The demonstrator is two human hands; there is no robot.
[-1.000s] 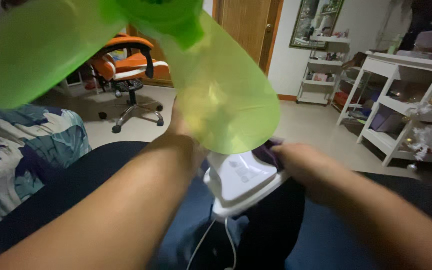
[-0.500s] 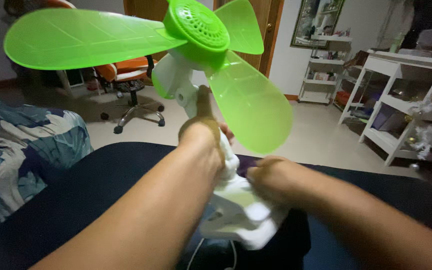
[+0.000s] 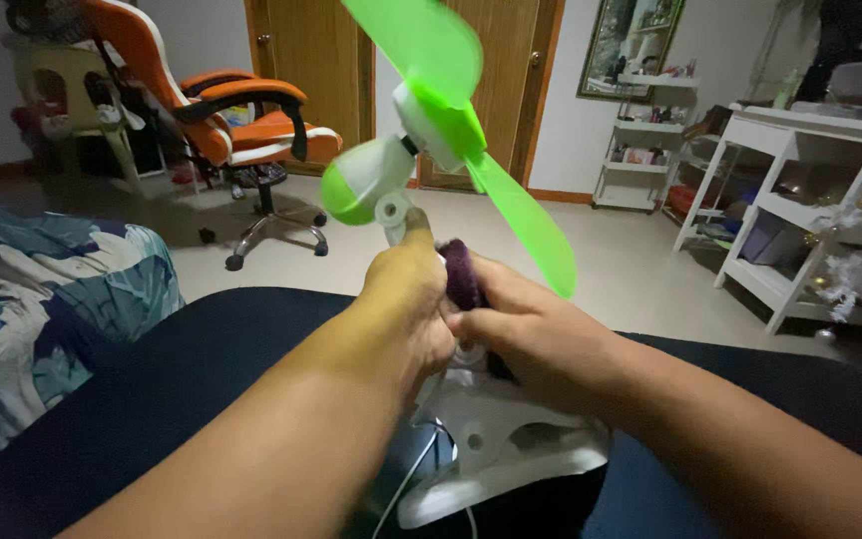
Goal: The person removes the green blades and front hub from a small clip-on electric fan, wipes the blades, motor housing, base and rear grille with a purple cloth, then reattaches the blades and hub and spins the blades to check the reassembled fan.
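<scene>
Holding the fan (image 3: pixel 431 150) steady is what matters most here, and your left hand (image 3: pixel 406 299) already does that: its fingers are curled tight around the white neck just below the fan's motor housing, thumb pointing up along it. Your right hand (image 3: pixel 526 334) sits touching the left, just to the right of the neck, fingers pressed together around a dark purple cloth (image 3: pixel 463 271) that is wadded against the neck; how much of the cloth is tucked inside the palm, you cannot tell from here. The fan stands upright over your lap, its white clip base (image 3: pixel 511 454) resting below both hands on the dark fabric of your legs, with a thin white cord (image 3: pixel 401 489) trailing down from the base. The green blades (image 3: pixel 511 215) reach up and out to the right of the neck, and one looks blurred, so keep the cloth and your knuckles low on the neck, well away from them. Rub in short strokes with the right hand while the left stays clamped, so the head does not swing. Press the base down into your lap rather than lifting it. Behind the fan, an orange office chair (image 3: pixel 241 120) stands well apart to the left and white shelves (image 3: pixel 800 190) to the right.
</scene>
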